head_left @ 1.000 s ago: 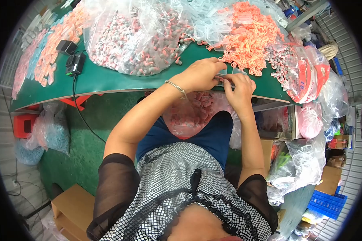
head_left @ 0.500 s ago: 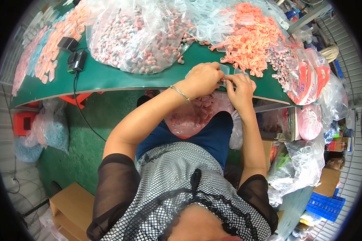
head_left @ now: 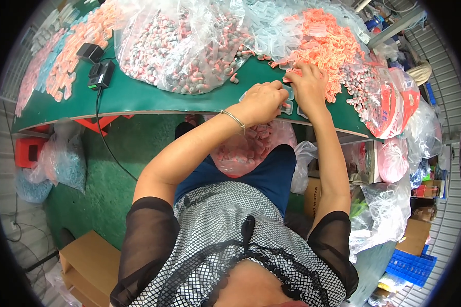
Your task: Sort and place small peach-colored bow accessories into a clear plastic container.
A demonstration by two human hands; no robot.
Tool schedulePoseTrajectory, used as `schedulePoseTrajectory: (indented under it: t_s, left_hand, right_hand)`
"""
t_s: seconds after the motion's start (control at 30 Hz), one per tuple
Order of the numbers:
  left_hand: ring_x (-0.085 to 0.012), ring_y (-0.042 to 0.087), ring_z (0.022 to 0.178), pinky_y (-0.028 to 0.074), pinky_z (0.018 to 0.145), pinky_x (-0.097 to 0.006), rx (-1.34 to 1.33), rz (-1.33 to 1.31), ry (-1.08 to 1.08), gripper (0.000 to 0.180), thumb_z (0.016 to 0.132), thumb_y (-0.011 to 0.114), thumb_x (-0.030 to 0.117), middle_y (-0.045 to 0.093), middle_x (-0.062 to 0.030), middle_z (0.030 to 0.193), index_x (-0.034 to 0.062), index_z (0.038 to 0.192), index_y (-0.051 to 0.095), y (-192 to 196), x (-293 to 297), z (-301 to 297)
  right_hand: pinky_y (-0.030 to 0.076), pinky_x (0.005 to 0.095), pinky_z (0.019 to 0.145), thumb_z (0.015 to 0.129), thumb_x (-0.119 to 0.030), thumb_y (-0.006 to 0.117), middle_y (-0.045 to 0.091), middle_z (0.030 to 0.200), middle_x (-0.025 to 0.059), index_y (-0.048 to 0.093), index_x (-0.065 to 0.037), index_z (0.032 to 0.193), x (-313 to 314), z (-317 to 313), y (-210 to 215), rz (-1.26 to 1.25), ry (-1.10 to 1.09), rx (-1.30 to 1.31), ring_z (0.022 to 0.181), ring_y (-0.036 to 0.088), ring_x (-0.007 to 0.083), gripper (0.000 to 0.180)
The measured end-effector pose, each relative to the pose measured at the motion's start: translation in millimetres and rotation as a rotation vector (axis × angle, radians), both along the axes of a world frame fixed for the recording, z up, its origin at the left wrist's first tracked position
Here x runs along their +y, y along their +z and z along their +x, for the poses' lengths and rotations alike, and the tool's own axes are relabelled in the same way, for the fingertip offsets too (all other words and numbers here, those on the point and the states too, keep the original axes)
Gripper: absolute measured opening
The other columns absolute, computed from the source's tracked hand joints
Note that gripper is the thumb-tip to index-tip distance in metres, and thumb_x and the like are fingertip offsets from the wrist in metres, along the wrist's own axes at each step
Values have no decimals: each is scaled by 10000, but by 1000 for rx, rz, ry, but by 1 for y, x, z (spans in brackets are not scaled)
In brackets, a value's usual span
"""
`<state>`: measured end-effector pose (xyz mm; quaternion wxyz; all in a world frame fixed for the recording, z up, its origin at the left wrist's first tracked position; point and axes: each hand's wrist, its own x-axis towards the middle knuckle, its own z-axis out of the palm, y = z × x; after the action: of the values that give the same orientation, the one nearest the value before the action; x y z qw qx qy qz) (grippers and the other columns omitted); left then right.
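Observation:
At the front edge of the green table, my left hand (head_left: 264,104) is closed round a small clear plastic case (head_left: 288,107), with a bit of pink showing in it. The hand covers much of the case. My right hand (head_left: 310,88) is at the near left side of a heap of orange cords (head_left: 322,38), its thumb and fingers pinched on an orange cord (head_left: 292,75). Left of the heap, a big clear bag (head_left: 176,51) holds many small pink-and-grey plugs. One loose plug (head_left: 234,78) rests beside this bag.
Clear cases (head_left: 274,36) are piled behind my hands. More plugs (head_left: 356,82) spill by a red-and-clear bag (head_left: 394,100) at right. Black devices (head_left: 100,75) with a cable and orange pieces (head_left: 61,77) occupy the table's left. A bag of pink pieces (head_left: 246,148) sits between my knees.
My right hand has left the case beside my left hand and moved up to the orange cords, pinching one. My left hand stays with the case.

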<state>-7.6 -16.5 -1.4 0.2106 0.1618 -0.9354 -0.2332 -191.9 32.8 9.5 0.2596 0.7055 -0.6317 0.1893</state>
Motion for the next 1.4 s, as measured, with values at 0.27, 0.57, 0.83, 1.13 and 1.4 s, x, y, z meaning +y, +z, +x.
schedulePoseTrajectory:
  t_s: [0.27, 0.57, 0.83, 1.13, 1.4]
  left_hand:
    - [-325, 609, 987, 496, 814, -437, 9, 18, 4, 339, 693, 754, 75, 589, -112, 1027, 61, 1002, 615, 4, -1, -2]
    - [-365, 602, 1003, 480, 815, -460, 50, 81, 81, 479, 685, 765, 61, 610, -165, 1027, 48, 1072, 483, -2, 3, 0]
    - [-358, 601, 1007, 479, 839, -451, 67, 48, 41, 508, 698, 760, 73, 616, -145, 1048, 48, 1150, 529, -4, 3, 1]
    - [-337, 633, 933, 517, 813, -433, 71, 3, 39, 340, 690, 768, 95, 600, -131, 1007, 47, 992, 619, -2, -1, 0]
    - [-339, 630, 959, 517, 833, -430, 14, 17, 27, 302, 690, 782, 105, 600, -136, 1028, 30, 954, 656, -3, -2, 0]
  right_hand:
    - [394, 438, 929, 808, -113, 669, 652, 1048, 74, 684, -106, 919, 8, -7, 8, -11, 118, -316, 1025, 583, 264, 112]
    - [491, 405, 757, 841, -90, 664, 650, 928, 137, 651, -26, 978, 43, 14, 3, 132, 206, -556, 865, 621, 323, 152]
    - [486, 403, 767, 779, -56, 698, 616, 901, 124, 630, -31, 904, 43, 21, 1, 228, 252, -419, 899, 599, 317, 145]
    - [492, 388, 781, 783, -48, 696, 631, 897, 86, 667, -40, 914, 49, 12, -2, 183, 196, -494, 913, 610, 286, 134]
    - [448, 398, 809, 809, -76, 677, 633, 899, 61, 692, -86, 941, 54, 16, 5, 160, 196, -307, 912, 601, 261, 134]
